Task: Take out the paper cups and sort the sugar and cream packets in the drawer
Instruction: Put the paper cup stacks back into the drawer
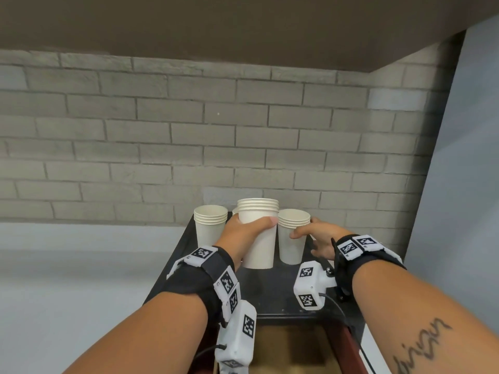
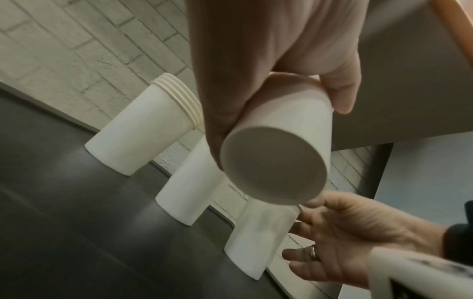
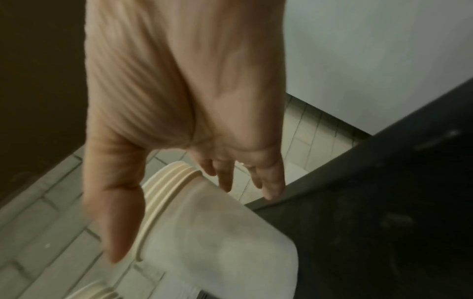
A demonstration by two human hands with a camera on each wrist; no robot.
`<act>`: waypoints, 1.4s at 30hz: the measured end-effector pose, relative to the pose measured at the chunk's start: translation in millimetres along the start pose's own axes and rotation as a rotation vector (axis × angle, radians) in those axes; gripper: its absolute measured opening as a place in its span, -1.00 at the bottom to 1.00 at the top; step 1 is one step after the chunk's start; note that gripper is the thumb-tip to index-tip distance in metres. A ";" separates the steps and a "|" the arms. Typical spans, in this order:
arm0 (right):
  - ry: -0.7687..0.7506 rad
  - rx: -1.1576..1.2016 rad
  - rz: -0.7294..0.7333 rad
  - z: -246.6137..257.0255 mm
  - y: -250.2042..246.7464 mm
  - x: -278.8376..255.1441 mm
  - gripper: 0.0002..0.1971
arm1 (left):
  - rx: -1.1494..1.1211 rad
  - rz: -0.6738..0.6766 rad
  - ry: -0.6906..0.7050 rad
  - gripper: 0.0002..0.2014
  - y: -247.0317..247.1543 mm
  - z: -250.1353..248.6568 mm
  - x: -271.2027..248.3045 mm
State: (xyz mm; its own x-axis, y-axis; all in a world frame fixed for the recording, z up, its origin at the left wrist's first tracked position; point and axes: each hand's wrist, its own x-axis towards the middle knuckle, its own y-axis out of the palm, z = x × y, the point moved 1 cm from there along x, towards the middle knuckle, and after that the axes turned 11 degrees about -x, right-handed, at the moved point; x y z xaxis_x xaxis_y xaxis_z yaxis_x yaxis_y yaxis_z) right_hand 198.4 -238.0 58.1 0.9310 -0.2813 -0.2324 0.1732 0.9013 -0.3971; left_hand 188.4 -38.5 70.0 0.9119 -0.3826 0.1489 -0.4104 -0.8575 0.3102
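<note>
My left hand (image 1: pixel 243 230) grips a stack of white paper cups (image 1: pixel 259 238) around its side and holds it a little above the black countertop (image 1: pixel 270 290). In the left wrist view the held stack's round bottom (image 2: pixel 274 168) hangs free in the air. Another cup stack (image 1: pixel 293 238) stands on the counter at the right. My right hand (image 1: pixel 316 233) reaches around it with the thumb at its front and the fingers loose behind. In the right wrist view the fingers (image 3: pixel 271 182) stretch past that stack (image 3: pixel 210 238). A third stack (image 1: pixel 210 228) stands at the left.
One more cup stack (image 2: pixel 189 186) stands behind the held one, near the grey brick wall (image 1: pixel 189 136). A brown cabinet underside (image 1: pixel 243 22) hangs overhead. An open drawer with a wooden inside (image 1: pixel 291 352) lies below the counter's front edge; its contents are hidden.
</note>
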 end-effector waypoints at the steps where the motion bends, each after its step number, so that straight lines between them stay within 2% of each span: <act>1: -0.004 -0.038 0.011 -1.0 -2.5 0.8 -0.28 | -0.001 0.005 -0.002 -0.86 -2.1 -0.2 0.6; 8: -0.001 -0.074 0.138 -2.5 -15.1 -5.6 -0.29 | 0.017 0.018 -0.044 -0.87 -10.8 -4.9 4.7; 14: -0.022 -0.119 0.173 2.8 -5.2 -7.0 -0.13 | -0.007 0.037 -0.064 -0.89 -8.3 -8.7 3.8; 18: -0.041 -0.093 0.289 4.5 4.6 -17.9 -0.44 | -0.068 0.094 -0.140 -0.90 -3.5 -5.8 -2.5; 21: -0.092 -0.085 0.386 3.4 14.4 -26.6 -0.58 | -0.076 0.136 -0.190 -0.70 3.8 -4.7 -9.7; 24: -0.147 -0.008 0.345 1.5 18.6 -35.2 -0.49 | -0.093 0.151 -0.194 -0.43 7.7 -9.3 -19.6; 26: -0.180 0.034 0.320 0.8 17.7 -43.2 -0.42 | -0.098 0.202 -0.192 -0.51 5.0 -14.0 -27.9; 28: -0.215 0.085 0.305 0.7 15.8 -56.3 -0.39 | -0.108 0.241 -0.171 -0.79 -0.5 -20.2 -41.4; 29: -0.239 0.114 0.292 1.7 15.6 -64.9 -0.42 | -0.115 0.253 -0.154 -0.85 -4.2 -23.4 -48.5; 32: -0.337 0.211 0.300 1.3 19.7 -96.1 -0.44 | -0.098 0.276 -0.102 -0.75 -20.8 -31.2 -75.4; 35: -0.402 0.313 0.388 -10.3 36.5 -126.5 -0.20 | -0.066 0.246 -0.099 -0.58 -40.6 -34.0 -101.0; 37: -0.377 0.348 0.466 -26.4 56.9 -141.1 -0.11 | -0.069 0.202 -0.085 -0.58 -53.6 -34.3 -116.5; 39: -0.316 0.349 0.520 -44.4 82.9 -151.2 -0.10 | -0.052 0.168 -0.062 -0.58 -65.4 -35.2 -130.3; 40: -0.275 0.344 0.544 -52.2 97.1 -156.5 -0.15 | -0.041 0.161 -0.051 -0.59 -70.4 -35.4 -136.9; 42: -0.182 0.322 0.587 -64.9 124.7 -164.1 -0.40 | -0.011 0.150 -0.046 -0.60 -80.0 -33.8 -147.9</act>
State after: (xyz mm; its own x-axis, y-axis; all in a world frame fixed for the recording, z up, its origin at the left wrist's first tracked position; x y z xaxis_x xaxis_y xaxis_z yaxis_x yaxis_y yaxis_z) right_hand 46.4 -100.8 -10.9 0.9339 0.3173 -0.1649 -0.3153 0.9482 0.0388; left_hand 86.0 98.3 54.9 0.8399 -0.5212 0.1515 -0.5415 -0.7860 0.2982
